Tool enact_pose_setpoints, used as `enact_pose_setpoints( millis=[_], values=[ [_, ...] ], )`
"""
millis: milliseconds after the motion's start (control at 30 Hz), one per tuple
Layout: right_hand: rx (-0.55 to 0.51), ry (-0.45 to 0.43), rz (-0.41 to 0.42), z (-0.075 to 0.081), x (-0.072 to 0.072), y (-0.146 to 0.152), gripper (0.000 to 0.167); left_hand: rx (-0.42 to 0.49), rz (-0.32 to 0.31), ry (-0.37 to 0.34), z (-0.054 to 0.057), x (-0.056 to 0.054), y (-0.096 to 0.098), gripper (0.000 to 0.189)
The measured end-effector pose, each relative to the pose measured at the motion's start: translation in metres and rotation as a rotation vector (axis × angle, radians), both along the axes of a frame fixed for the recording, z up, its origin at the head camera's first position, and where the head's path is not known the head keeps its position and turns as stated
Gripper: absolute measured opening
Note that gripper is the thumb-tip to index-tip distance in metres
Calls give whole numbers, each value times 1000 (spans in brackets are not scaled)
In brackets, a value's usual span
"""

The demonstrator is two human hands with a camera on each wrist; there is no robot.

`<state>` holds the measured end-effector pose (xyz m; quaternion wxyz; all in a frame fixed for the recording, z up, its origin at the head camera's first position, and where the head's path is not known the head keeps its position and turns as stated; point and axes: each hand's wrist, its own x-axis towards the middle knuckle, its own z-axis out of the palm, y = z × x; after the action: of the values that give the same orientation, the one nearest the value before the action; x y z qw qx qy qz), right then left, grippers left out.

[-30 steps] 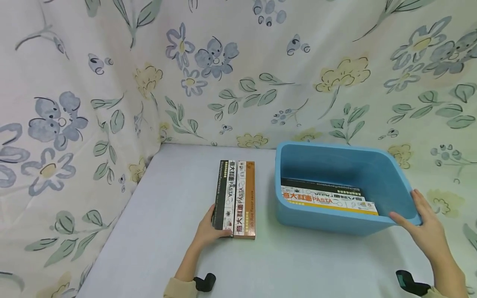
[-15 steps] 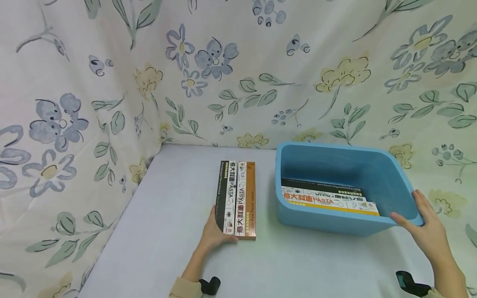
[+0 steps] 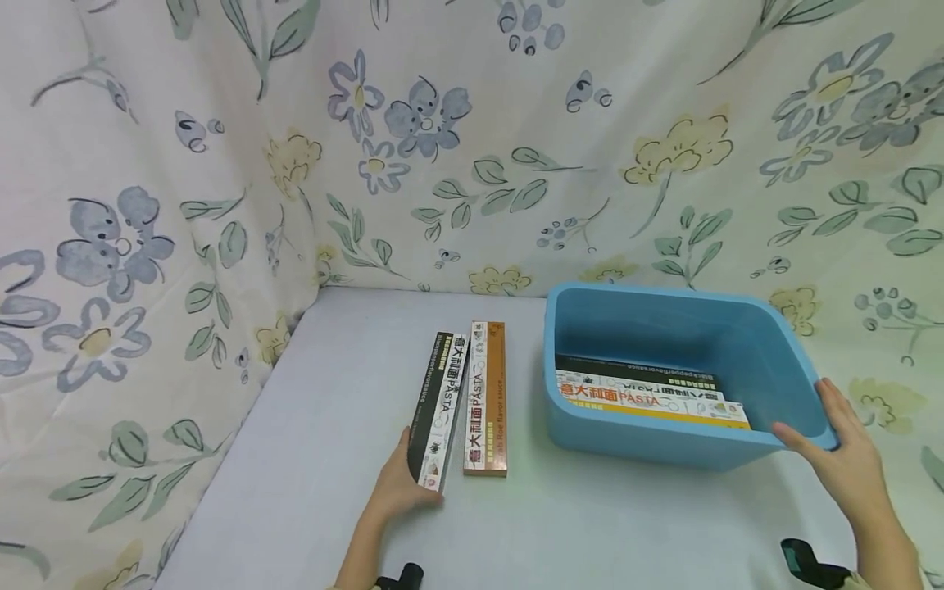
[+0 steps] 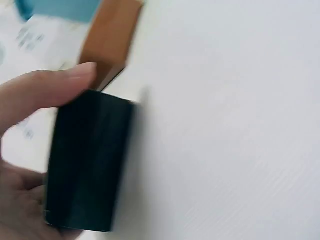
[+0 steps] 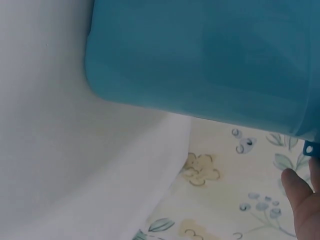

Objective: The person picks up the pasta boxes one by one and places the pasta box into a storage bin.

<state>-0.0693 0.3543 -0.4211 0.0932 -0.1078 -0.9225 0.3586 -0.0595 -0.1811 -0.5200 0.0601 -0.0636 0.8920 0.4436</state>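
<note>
Left hand (image 3: pixel 398 486) is gripping the black-pepper pasta box (image 3: pixel 438 410) near-end, beside the roe-flavor pasta box (image 3: pixel 487 401); right hand (image 3: pixel 844 455) is holding the blue bin (image 3: pixel 649 443). We're maybe risking far-end droop from that off-centre hold.

We see a long black-and-white cardboard box (image 3: pixel 438 411) lettered in black on its white strip. We find dark red characters on a long brown-and-white cardboard box (image 3: pixel 486 398), and orange-red ones on a long white cardboard box (image 3: pixel 652 400) edged in yellow. We note a deep plastic tub (image 3: pixel 634 442) in plain light blue, a flat whitish desk (image 3: pixel 354 369) and an off-white fabric curtain (image 3: pixel 487 98) patterned with grey-blue flowers, yellow blossoms and green leaves.
</note>
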Motion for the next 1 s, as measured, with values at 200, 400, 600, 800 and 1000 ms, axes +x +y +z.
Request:
enact_pose_setpoints(
  millis=[200, 400, 600, 800, 1000],
  values=[
    [5, 3, -8, -1, 1, 0, 89, -60, 18, -49, 11, 6, -28, 118],
    [-5, 12, -8, -1, 1, 1, 88, -62, 148, -15, 1, 6, -18, 102],
    [-8, 6, -13, -2, 0, -1, 89, 11, 307, 7, 1, 5, -11, 95],
    [-2, 18, -11, -2, -1, -1, 89, 118, 393, 51, -1, 4, -12, 91],
    [1, 19, -12, -3, -1, -1, 89, 263, 419, -26, 2, -2, -17, 91]
  ],
)
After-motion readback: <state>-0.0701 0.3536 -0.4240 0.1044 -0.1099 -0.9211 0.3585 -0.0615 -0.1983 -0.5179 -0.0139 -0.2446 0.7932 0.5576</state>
